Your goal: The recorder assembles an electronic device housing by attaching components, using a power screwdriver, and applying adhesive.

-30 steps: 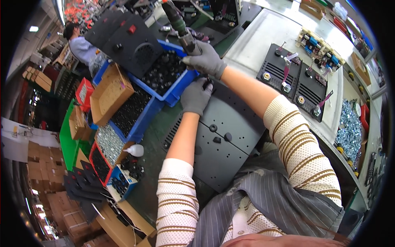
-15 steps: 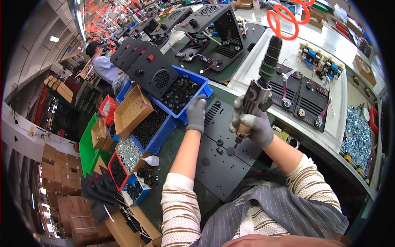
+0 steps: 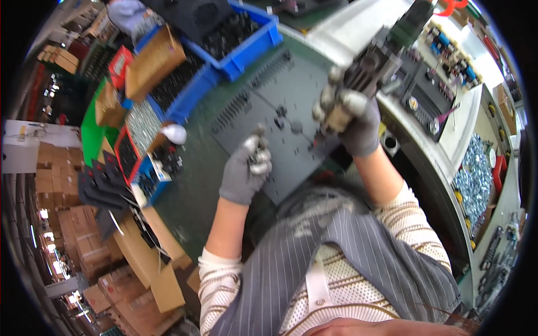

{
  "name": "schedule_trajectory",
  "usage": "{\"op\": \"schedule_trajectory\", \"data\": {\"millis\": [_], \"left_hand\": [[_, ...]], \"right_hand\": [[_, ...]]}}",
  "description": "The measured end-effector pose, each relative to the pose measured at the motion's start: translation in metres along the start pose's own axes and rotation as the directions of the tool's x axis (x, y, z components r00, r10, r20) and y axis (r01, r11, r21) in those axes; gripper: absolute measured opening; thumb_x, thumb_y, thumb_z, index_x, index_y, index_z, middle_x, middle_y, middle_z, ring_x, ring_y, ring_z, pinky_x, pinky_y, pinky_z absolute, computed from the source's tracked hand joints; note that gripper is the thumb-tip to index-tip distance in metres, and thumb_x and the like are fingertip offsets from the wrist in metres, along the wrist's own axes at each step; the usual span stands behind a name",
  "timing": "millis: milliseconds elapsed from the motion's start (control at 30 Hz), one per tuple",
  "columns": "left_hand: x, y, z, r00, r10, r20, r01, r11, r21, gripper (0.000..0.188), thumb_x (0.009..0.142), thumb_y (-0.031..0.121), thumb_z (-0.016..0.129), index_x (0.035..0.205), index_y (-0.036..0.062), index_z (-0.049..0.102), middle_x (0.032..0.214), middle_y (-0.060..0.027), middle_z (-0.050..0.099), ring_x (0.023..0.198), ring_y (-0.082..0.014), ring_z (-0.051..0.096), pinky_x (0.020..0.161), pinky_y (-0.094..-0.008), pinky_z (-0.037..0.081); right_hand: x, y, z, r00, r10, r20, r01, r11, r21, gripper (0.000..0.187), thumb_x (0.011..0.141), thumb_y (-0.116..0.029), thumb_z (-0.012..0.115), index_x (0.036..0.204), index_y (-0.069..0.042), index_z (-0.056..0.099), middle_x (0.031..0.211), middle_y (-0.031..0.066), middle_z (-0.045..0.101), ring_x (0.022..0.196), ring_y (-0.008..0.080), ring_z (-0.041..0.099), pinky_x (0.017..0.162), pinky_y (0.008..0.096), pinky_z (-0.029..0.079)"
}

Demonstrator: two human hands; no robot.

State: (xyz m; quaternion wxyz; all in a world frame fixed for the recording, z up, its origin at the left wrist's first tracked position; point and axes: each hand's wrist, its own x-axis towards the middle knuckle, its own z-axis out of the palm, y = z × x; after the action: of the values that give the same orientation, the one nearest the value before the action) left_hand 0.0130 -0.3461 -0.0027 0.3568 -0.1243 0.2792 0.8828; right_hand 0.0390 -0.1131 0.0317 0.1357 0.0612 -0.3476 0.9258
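My right hand [image 3: 358, 120], in a grey glove, is wrapped round a power screwdriver [image 3: 371, 68] with a dark grip. The tool's lower end is over the right side of a flat dark grey panel [image 3: 288, 162], smeared by motion. My left hand [image 3: 245, 171], also gloved, hovers by the panel's near left edge with its fingers curled together. Whatever they hold, if anything, is too small or hidden to make out. Small black round parts [image 3: 296, 127] lie on the middle of the panel, which has slots and holes.
Left of the panel stand blue bins [image 3: 235, 66] of black parts, a cardboard box [image 3: 151, 64], and a red-rimmed tray [image 3: 128, 154]. A small white bottle [image 3: 174, 134] is beside them. On the right, a fitted panel [image 3: 417, 98] lies near a heap of bluish metal pieces [image 3: 472, 182].
My left hand has come back from beside the blue bin to the panel's near left edge, its fingers now curled. The screwdriver leans further right. The whole view has shifted.
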Motion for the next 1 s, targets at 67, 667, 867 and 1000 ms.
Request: {"op": "schedule_trajectory", "data": {"millis": [67, 667, 867, 1000], "left_hand": [[0.0, -0.015, -0.005, 0.999, 0.043, 0.011, -0.043, 0.998, -0.039, 0.023, 0.095, 0.013, 0.049, 0.116, 0.0052, 0.053, 0.088, -0.0048, 0.055, 0.063, -0.0083, 0.045, 0.045, -0.0164, 0.036], [-0.012, -0.06, 0.019, 0.987, -0.076, 0.141, 0.091, 0.99, -0.104, 0.023, 0.099, 0.018, 0.042, 0.114, 0.0018, 0.049, 0.081, -0.004, 0.046, 0.06, -0.0068, 0.039, 0.041, -0.0143, 0.034], [-0.012, -0.055, 0.032, 0.989, -0.135, 0.054, 0.132, 0.99, 0.051, 0.028, 0.098, 0.023, 0.047, 0.115, 0.0006, 0.05, 0.076, -0.0013, 0.045, 0.059, -0.005, 0.038, 0.04, -0.0141, 0.03], [0.014, -0.041, 0.03, 0.924, 0.337, 0.179, -0.224, 0.1, 0.969, 0.029, 0.088, 0.026, 0.059, 0.113, 0.0108, 0.061, 0.073, -0.0023, 0.052, 0.057, -0.0124, 0.048, 0.048, -0.0249, 0.041]], "right_hand": [[0.001, -0.002, -0.001, 0.993, -0.001, 0.115, -0.004, 0.999, 0.04, 0.04, 0.077, -0.016, 0.057, 0.114, -0.001, 0.049, 0.079, 0.0109, 0.059, 0.068, 0.0244, 0.06, 0.065, 0.0399, 0.051], [-0.013, 0.004, 0.011, 0.885, -0.156, 0.439, 0.145, 0.988, 0.058, 0.044, 0.081, -0.031, 0.057, 0.117, -0.011, 0.04, 0.084, 0.0049, 0.052, 0.07, 0.0209, 0.054, 0.062, 0.033, 0.044], [-0.015, -0.003, 0.008, 0.946, -0.106, 0.305, 0.065, 0.988, 0.142, 0.046, 0.082, -0.036, 0.054, 0.117, -0.01, 0.043, 0.084, 0.0033, 0.054, 0.076, 0.0187, 0.053, 0.061, 0.0298, 0.042], [-0.004, -0.016, -0.017, 0.953, -0.199, 0.229, 0.172, 0.976, 0.134, 0.043, 0.08, -0.032, 0.054, 0.114, -0.007, 0.047, 0.084, 0.0044, 0.054, 0.074, 0.0187, 0.052, 0.071, 0.0327, 0.037]]}}
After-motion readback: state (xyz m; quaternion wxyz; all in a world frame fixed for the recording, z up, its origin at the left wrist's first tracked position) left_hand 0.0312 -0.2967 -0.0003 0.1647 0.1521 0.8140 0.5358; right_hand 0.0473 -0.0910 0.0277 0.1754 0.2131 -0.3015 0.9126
